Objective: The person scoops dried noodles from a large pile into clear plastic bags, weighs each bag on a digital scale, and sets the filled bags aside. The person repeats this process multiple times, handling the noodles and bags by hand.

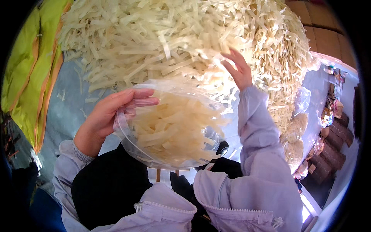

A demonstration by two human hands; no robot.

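My left hand (104,114) grips the near-left rim of a clear plastic bag (125,135), which is held open in a round shape. Pale cream, flat strips (170,127) lie inside it, some hanging over its right side. My right hand (237,69) is raised beyond the bag, up and to the right, with fingers apart at the front of a large heap of the same strips (162,38); whether its fingertips touch the heap I cannot tell.
A yellow sheet with orange edging (27,65) hangs at the left. Cardboard (320,34) is at the top right. Clear filled bags (293,150) sit by the heap's right side, with brown boxes (332,154) and assorted items farther right. My lap in dark clothing (104,193) is below.
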